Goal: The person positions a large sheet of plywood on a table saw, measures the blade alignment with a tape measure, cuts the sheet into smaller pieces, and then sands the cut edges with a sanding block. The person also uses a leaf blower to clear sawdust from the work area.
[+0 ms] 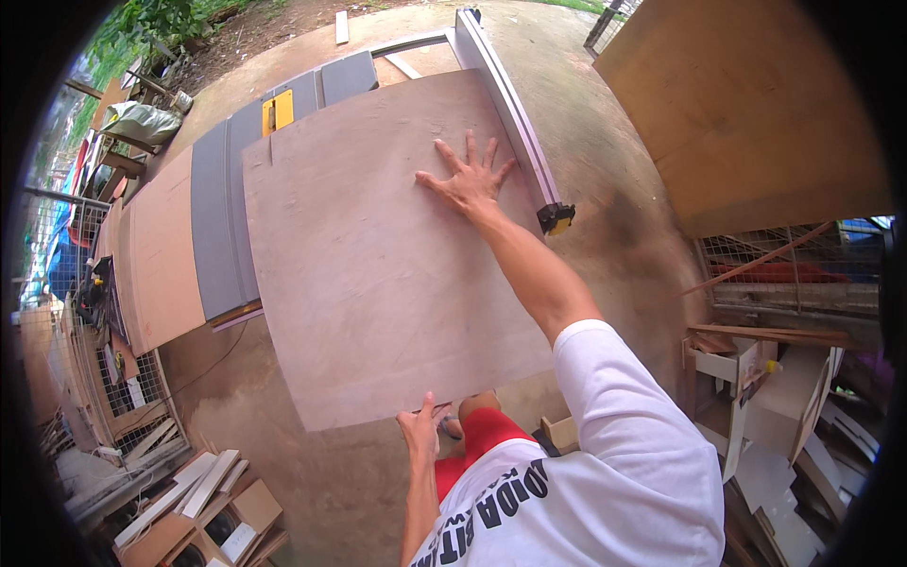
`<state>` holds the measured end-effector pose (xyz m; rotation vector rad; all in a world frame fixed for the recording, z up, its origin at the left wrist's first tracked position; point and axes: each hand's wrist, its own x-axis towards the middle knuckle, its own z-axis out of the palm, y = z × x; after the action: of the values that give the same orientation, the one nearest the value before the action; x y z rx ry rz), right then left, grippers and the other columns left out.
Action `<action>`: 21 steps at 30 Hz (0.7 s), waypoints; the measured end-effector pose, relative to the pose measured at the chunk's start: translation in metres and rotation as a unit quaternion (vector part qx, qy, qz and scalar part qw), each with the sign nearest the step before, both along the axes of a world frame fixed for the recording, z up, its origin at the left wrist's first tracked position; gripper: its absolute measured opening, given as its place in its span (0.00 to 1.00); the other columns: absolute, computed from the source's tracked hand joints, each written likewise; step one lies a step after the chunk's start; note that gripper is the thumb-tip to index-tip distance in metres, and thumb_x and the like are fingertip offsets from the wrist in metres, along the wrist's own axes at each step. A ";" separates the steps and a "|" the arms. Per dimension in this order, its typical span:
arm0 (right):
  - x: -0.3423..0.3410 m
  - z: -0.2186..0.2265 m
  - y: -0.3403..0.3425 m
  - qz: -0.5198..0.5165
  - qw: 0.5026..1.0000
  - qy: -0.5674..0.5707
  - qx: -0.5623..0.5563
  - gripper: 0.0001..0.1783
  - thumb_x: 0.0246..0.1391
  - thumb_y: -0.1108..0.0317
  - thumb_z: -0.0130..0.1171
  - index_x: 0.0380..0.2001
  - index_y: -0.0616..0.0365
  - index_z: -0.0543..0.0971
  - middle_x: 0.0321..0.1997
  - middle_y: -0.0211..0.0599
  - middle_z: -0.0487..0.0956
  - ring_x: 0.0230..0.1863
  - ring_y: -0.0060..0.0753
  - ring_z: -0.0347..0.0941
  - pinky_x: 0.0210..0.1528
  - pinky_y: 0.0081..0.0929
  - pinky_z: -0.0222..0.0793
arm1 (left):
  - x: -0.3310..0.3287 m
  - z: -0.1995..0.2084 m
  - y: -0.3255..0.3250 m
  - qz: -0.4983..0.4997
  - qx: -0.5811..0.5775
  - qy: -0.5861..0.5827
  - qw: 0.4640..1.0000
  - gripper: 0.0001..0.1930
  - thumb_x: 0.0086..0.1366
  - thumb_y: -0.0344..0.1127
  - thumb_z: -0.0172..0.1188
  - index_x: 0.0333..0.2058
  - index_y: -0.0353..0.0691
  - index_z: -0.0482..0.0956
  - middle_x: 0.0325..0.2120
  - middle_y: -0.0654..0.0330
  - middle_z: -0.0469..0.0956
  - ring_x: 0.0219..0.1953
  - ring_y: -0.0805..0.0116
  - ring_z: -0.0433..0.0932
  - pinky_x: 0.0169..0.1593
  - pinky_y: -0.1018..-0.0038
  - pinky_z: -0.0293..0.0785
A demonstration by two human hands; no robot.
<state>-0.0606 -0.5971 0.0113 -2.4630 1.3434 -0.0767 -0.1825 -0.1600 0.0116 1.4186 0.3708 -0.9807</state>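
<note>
A large brownish plywood sheet (368,255) lies on the grey table saw (224,217) and overhangs its near side. Its right edge runs along the long metal fence (505,104). Flat on the sheet's upper right part rests my right hand (470,180), fingers spread, close to the fence. At the near edge my left hand (420,430) grips the sheet, thumb on top; the fingers underneath are partly hidden. Beyond the sheet's far left corner shows the saw's yellow insert (277,111). A short dark slit marks the sheet's edge by that corner.
A tan board (161,255) extends the saw table on the left. Another big wooden panel (756,104) stands at the right. Scrap wood (203,491) is piled at the lower left, and cabinet parts (770,406) lie at the lower right. A thin cable (222,359) crosses the floor.
</note>
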 end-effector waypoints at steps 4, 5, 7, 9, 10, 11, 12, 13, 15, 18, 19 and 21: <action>0.014 -0.002 -0.013 0.000 1.000 0.007 -0.011 0.54 0.50 0.10 0.42 0.77 0.14 0.57 0.88 0.36 0.36 0.84 0.66 0.19 0.72 0.87 0.12 | 0.013 -0.002 -0.010 0.003 -0.015 0.002 1.000 0.20 0.73 0.29 0.62 0.48 0.10 0.73 0.45 0.34 0.82 0.45 0.44 0.87 0.52 0.54 0.88; 0.017 -0.002 -0.016 -0.003 1.000 0.003 -0.018 0.53 0.50 0.10 0.43 0.77 0.13 0.57 0.88 0.37 0.37 0.84 0.66 0.20 0.72 0.88 0.12 | 0.017 0.001 -0.014 0.011 -0.016 -0.002 1.000 0.20 0.72 0.29 0.63 0.48 0.09 0.73 0.45 0.34 0.81 0.45 0.43 0.87 0.51 0.54 0.89; 0.020 -0.004 -0.024 0.002 1.000 0.002 -0.015 0.53 0.51 0.12 0.44 0.77 0.14 0.57 0.88 0.37 0.37 0.84 0.66 0.20 0.73 0.87 0.13 | 0.022 0.003 -0.022 0.013 -0.002 -0.021 1.000 0.20 0.72 0.28 0.63 0.49 0.09 0.73 0.45 0.34 0.82 0.44 0.44 0.87 0.51 0.55 0.89; 0.025 0.001 -0.027 0.007 1.000 0.002 -0.008 0.53 0.51 0.12 0.45 0.77 0.15 0.58 0.87 0.37 0.38 0.84 0.67 0.20 0.73 0.86 0.13 | 0.027 0.001 -0.025 0.015 0.002 -0.014 1.000 0.21 0.72 0.28 0.63 0.50 0.10 0.72 0.45 0.34 0.82 0.43 0.45 0.88 0.50 0.56 0.89; 0.029 0.004 -0.027 0.007 1.000 0.000 -0.005 0.52 0.51 0.12 0.45 0.77 0.15 0.58 0.87 0.37 0.38 0.84 0.67 0.21 0.73 0.85 0.13 | 0.029 -0.001 -0.025 0.019 0.002 0.000 1.000 0.21 0.72 0.28 0.63 0.51 0.10 0.72 0.45 0.34 0.82 0.43 0.45 0.88 0.49 0.56 0.89; 0.031 0.005 -0.029 0.004 1.000 -0.001 -0.004 0.52 0.51 0.13 0.45 0.77 0.15 0.58 0.87 0.37 0.38 0.84 0.67 0.21 0.74 0.85 0.13 | 0.032 -0.003 -0.027 0.018 -0.001 0.014 1.000 0.21 0.71 0.28 0.63 0.51 0.10 0.72 0.46 0.34 0.82 0.43 0.45 0.88 0.48 0.57 0.90; 0.035 0.006 -0.031 0.005 1.000 0.000 -0.004 0.52 0.51 0.13 0.45 0.77 0.15 0.58 0.87 0.37 0.38 0.84 0.66 0.21 0.74 0.85 0.13 | 0.035 -0.004 -0.028 0.014 0.008 0.012 1.000 0.21 0.71 0.28 0.63 0.52 0.11 0.72 0.46 0.35 0.82 0.42 0.46 0.88 0.48 0.57 0.90; 0.039 0.007 -0.032 0.006 1.000 0.000 -0.003 0.52 0.51 0.13 0.45 0.77 0.16 0.58 0.87 0.37 0.38 0.84 0.66 0.21 0.74 0.85 0.14 | 0.038 -0.004 -0.028 0.010 0.018 0.009 1.000 0.22 0.71 0.28 0.63 0.53 0.12 0.71 0.46 0.35 0.82 0.42 0.46 0.88 0.47 0.57 0.90; 0.038 0.007 -0.034 0.008 1.000 0.004 -0.003 0.52 0.52 0.13 0.45 0.77 0.16 0.59 0.87 0.37 0.38 0.85 0.66 0.21 0.74 0.85 0.14 | 0.037 -0.003 -0.033 0.010 0.017 -0.003 1.000 0.21 0.72 0.29 0.63 0.53 0.13 0.72 0.46 0.36 0.82 0.43 0.47 0.87 0.49 0.56 0.89; 0.040 0.004 -0.039 0.006 1.000 0.008 -0.008 0.52 0.51 0.13 0.45 0.77 0.16 0.59 0.87 0.36 0.38 0.85 0.66 0.21 0.74 0.85 0.15 | 0.031 0.002 -0.041 0.043 0.005 -0.046 0.998 0.19 0.73 0.31 0.63 0.50 0.16 0.74 0.46 0.37 0.82 0.45 0.48 0.87 0.50 0.56 0.88; 0.038 0.001 -0.037 0.003 1.000 0.013 -0.007 0.53 0.51 0.12 0.45 0.77 0.16 0.58 0.87 0.36 0.38 0.85 0.66 0.22 0.74 0.86 0.16 | 0.023 0.004 -0.044 0.069 0.017 -0.063 0.995 0.20 0.73 0.32 0.64 0.52 0.17 0.73 0.47 0.37 0.82 0.43 0.50 0.88 0.48 0.59 0.89; 0.041 0.004 -0.037 0.008 1.000 0.016 -0.009 0.53 0.51 0.12 0.44 0.78 0.16 0.57 0.88 0.36 0.38 0.85 0.66 0.22 0.73 0.86 0.16 | 0.009 -0.001 -0.049 0.087 0.032 -0.072 0.993 0.21 0.73 0.34 0.64 0.52 0.18 0.72 0.47 0.38 0.82 0.41 0.52 0.89 0.45 0.63 0.90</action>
<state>-0.0191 -0.6341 0.0151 -2.4995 1.3419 -0.0454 -0.1736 -0.2091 0.0106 1.4791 0.4148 -0.7274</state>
